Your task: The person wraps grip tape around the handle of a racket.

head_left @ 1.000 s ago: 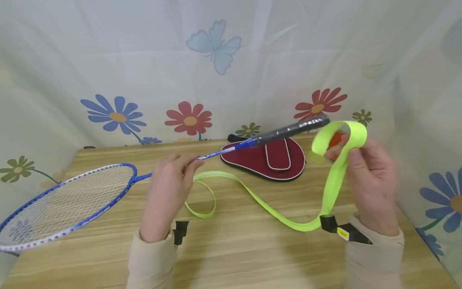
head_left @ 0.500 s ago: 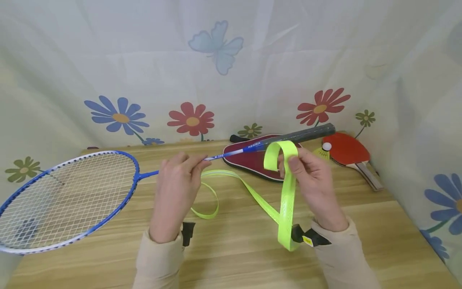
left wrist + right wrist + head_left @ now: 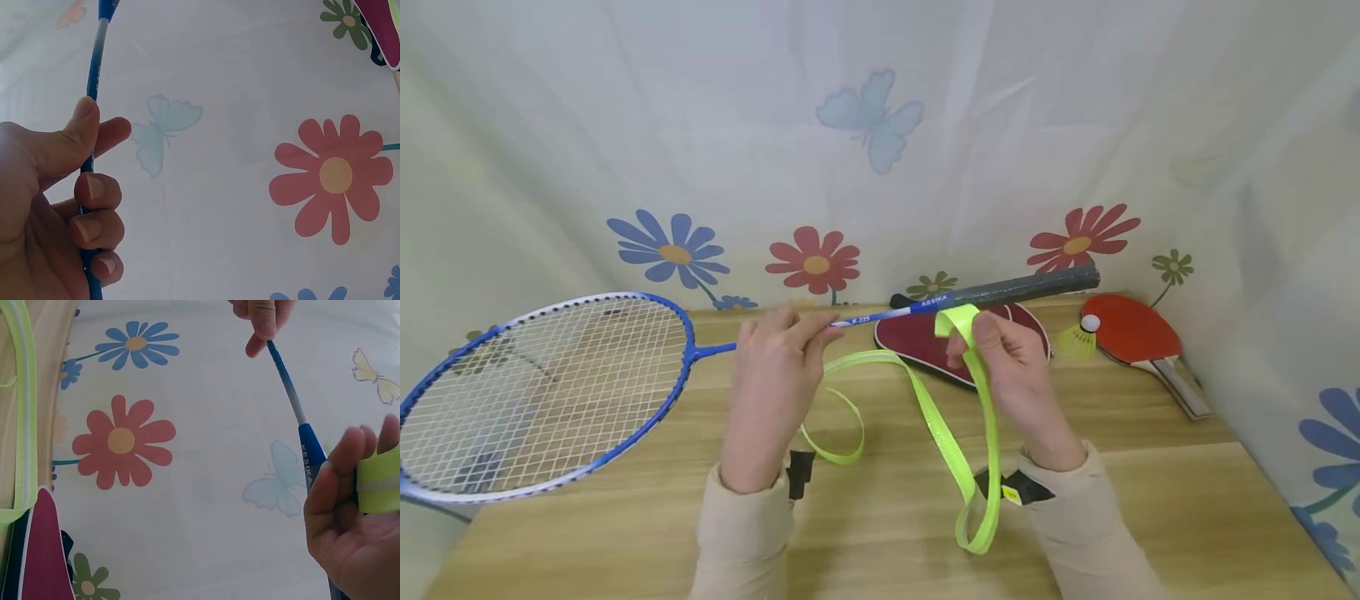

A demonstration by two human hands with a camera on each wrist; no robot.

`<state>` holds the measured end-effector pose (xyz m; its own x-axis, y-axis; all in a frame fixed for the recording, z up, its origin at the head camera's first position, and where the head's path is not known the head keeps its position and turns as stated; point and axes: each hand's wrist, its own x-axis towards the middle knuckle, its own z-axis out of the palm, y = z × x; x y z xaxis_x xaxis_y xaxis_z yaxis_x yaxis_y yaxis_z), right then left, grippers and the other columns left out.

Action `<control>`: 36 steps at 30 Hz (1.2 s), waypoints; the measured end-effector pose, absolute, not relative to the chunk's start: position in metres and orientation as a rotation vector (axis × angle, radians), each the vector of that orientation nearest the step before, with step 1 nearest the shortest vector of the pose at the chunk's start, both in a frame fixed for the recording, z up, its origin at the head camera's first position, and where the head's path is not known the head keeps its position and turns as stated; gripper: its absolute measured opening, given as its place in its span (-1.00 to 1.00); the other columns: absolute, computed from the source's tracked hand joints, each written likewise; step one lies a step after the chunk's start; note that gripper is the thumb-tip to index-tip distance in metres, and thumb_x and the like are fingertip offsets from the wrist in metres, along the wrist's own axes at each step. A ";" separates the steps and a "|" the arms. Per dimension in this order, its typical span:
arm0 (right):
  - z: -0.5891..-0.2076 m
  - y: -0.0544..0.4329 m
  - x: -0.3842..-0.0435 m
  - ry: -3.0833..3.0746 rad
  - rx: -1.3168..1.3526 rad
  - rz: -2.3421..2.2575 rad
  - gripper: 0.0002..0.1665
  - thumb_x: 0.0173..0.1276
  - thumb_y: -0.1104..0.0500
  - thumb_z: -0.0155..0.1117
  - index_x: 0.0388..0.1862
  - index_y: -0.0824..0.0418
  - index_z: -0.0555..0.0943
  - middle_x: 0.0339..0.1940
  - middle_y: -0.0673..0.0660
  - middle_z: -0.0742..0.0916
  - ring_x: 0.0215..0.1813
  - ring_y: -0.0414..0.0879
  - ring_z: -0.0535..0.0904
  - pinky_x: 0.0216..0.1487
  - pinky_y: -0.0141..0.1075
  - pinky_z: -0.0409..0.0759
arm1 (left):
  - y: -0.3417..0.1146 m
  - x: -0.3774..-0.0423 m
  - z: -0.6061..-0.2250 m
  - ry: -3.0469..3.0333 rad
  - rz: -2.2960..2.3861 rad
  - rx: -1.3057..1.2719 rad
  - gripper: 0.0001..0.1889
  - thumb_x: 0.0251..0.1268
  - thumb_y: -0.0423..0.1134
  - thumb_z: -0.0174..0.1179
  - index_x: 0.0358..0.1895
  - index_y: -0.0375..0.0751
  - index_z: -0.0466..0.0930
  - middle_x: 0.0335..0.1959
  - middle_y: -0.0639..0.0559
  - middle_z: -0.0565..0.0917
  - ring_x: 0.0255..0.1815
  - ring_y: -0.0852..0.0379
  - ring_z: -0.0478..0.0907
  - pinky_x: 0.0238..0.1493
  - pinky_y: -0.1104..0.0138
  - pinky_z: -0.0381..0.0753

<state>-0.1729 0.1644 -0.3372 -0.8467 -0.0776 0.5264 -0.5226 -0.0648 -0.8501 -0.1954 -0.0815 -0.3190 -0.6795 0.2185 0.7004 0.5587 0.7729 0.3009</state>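
Left grip wraps the racket's shaft; right grip pinches the tape. Racket is held above the table, long axis left to right, handle rightward. Right grip is the nearer one to the handle, on the racket's near side; contact with it, can't tell. Tape loops down on the racket's near side, back toward the shaft. Case below the handle, shuttlecock and paddle near handle's end. Left wrist view shows fingers curled round the shaft, mostly hidden in head view.
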 end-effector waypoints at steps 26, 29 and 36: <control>-0.352 0.143 -0.190 -1.496 0.353 2.520 -0.52 0.35 0.53 0.02 0.18 0.19 0.34 -0.32 0.10 0.59 -0.36 -0.10 0.53 -0.50 -0.43 0.51 | -0.080 -0.200 -0.325 -2.176 -0.706 -0.613 -0.81 0.19 -0.23 0.37 -0.15 -0.18 0.77 -0.54 0.01 0.55 -0.54 0.06 0.42 -0.41 0.22 0.17; -0.352 0.146 -0.190 -1.511 0.414 2.538 -0.47 0.43 0.40 0.09 0.35 0.23 0.33 -0.44 0.04 0.53 -0.45 -0.16 0.40 -0.61 -0.47 0.28 | -0.080 -0.199 -0.324 -2.195 -0.704 -0.646 -0.80 0.18 -0.23 0.37 -0.14 -0.18 0.77 -0.57 0.03 0.51 -0.55 0.08 0.39 -0.39 0.23 0.19; -0.359 0.153 -0.194 -1.569 0.543 2.513 -0.53 0.44 0.36 0.13 0.31 0.25 0.42 -0.56 0.02 0.52 -0.57 -0.19 0.32 -0.69 -0.47 0.17 | -0.078 -0.194 -0.322 -2.207 -0.663 -0.751 -0.83 0.18 -0.25 0.38 -0.19 -0.20 0.77 -0.60 0.04 0.49 -0.51 0.06 0.42 -0.39 0.24 0.23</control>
